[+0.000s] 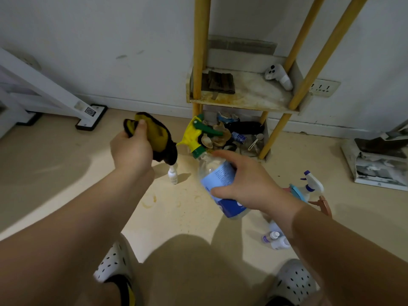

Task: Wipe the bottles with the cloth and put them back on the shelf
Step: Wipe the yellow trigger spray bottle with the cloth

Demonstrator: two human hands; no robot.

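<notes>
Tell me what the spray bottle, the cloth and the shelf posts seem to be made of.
The spray bottle looks like clear glossy plastic, see-through at the shoulder, with a yellow and green plastic trigger. The cloth seems soft fuzzy fabric, yellow edged black, crumpling in folds. The shelf posts look like matt yellowish wood, perhaps bamboo; I cannot tell which.

In our left hand (pixel 132 151) we see a yellow-and-black cloth (pixel 157 138); in our right hand (pixel 249 184), a clear bottle (pixel 217 173), blue label, yellow-green trigger.
</notes>
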